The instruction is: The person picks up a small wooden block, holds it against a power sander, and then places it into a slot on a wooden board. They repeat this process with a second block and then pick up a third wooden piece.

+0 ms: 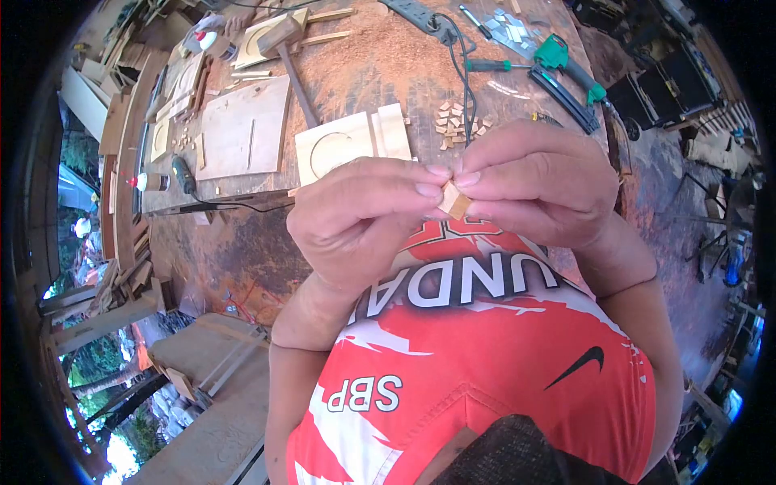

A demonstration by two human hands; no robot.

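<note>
Between my fingertips is a small light-brown wooden block (455, 201), held up close in front of my chest. My left hand (360, 212) pinches it from the left side, and my right hand (537, 182) pinches it from the right, so the fingertips of both hands nearly meet above it. Just behind the hands lies a pale wooden panel (331, 149) with a circle on it. Beyond the block, several small wood pieces (454, 123) are piled on the workbench (380, 89).
A mallet (281, 40) and a thin board (241, 133) lie at the back left. Sawdust covers the bench's middle. A green tool (558, 56), a screwdriver (489, 65), a power strip (416, 18) and black cords are at the back right. A glue bottle (151, 182) stands at the left edge.
</note>
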